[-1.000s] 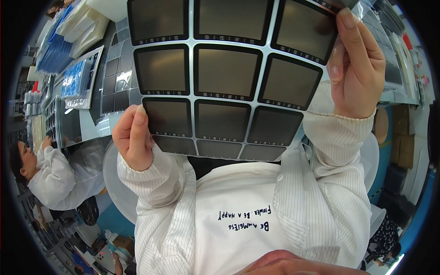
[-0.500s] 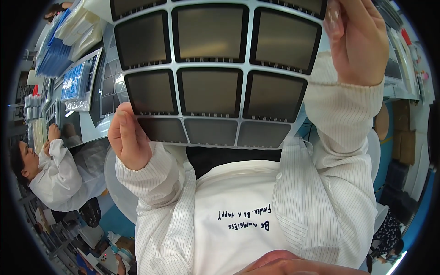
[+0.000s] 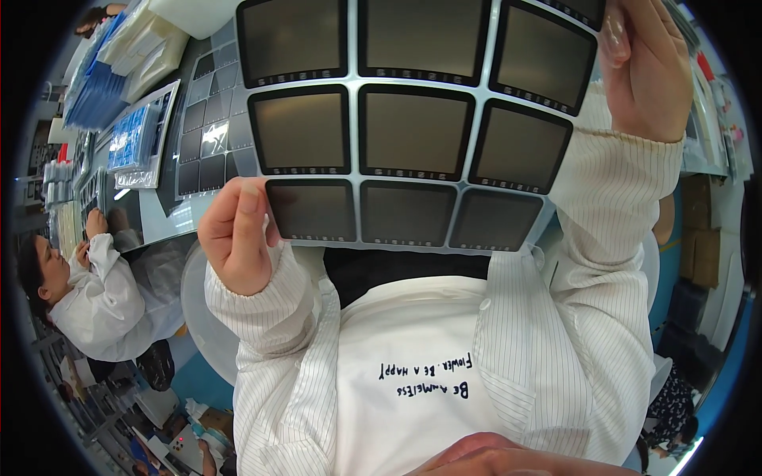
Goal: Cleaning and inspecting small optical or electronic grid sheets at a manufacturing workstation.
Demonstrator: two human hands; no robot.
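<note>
A large thin sheet [image 3: 417, 131] with rows of dark, black-framed rectangular panels and pale gaps between them is held up in front of my chest. My left hand [image 3: 238, 234] is closed on its lower left corner, thumb pressed against the fingers. At the upper right edge, my right hand [image 3: 647, 67] grips the same sheet, with part of the fingers cut off by the top of the view. The sheet's far edge runs out of view. Behind its left side lies a similar panelled sheet [image 3: 210, 119] on the table, with light glinting off it.
A plastic-wrapped blue stack [image 3: 133, 141] lies to the left on the table. Beyond it are piles of blue and cream sheets [image 3: 99, 87]. A co-worker in a white top [image 3: 111, 305] sits at the left. Brown cardboard boxes [image 3: 700, 246] stand at the right.
The held sheet has shifted to the right and tilted slightly, with both hands moving along with it. More of the panelled sheet on the table now shows at the left.
</note>
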